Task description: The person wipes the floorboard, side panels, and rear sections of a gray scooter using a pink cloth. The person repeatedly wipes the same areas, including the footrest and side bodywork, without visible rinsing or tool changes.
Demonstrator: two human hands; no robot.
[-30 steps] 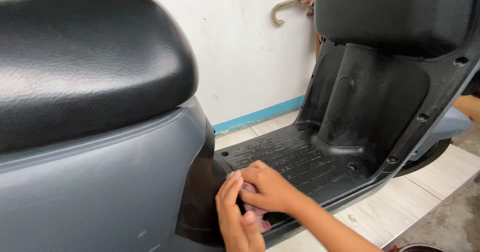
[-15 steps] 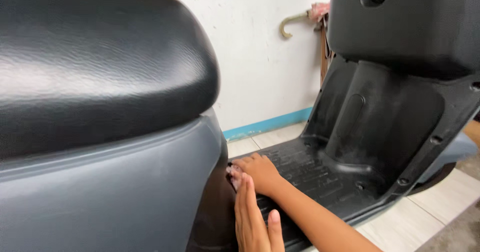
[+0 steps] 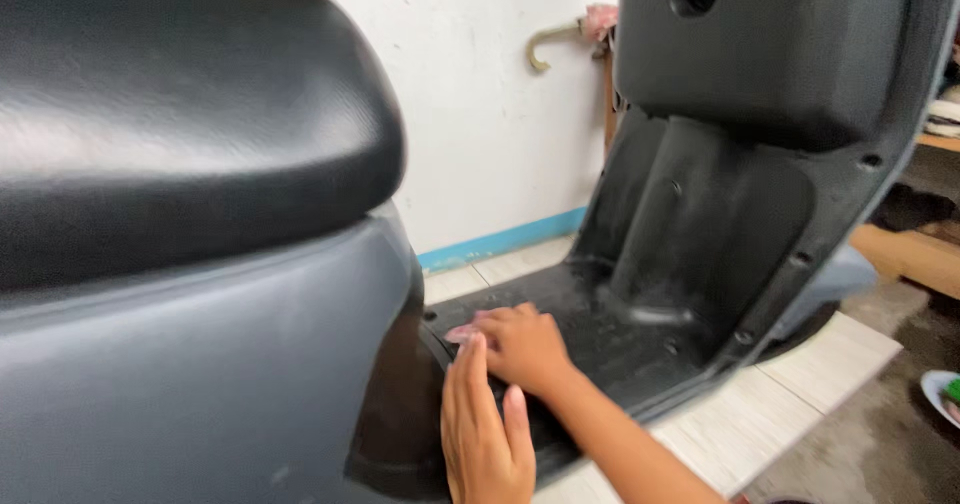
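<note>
A grey scooter fills the view, with its black seat (image 3: 180, 114) at the upper left and its black footboard (image 3: 600, 339) low in the middle. My right hand (image 3: 520, 346) presses a pink cloth (image 3: 462, 334) onto the rear of the footboard, just in front of the dark panel under the seat. Only a small edge of the cloth shows past the fingers. My left hand (image 3: 485, 429) lies flat and empty, fingers together, against that dark panel beside the right hand.
The black front leg shield (image 3: 720, 204) rises at the right. A white wall with a blue base strip (image 3: 500, 242) stands behind, with an umbrella handle (image 3: 545, 46) hanging on it. Pale floor tiles, a wooden shelf (image 3: 915, 254) and a dish (image 3: 942, 392) lie at the right.
My right hand with the cloth slid from the near edge of the footboard toward its rear corner under the seat. My left hand followed up the dark panel. The view shifted slightly.
</note>
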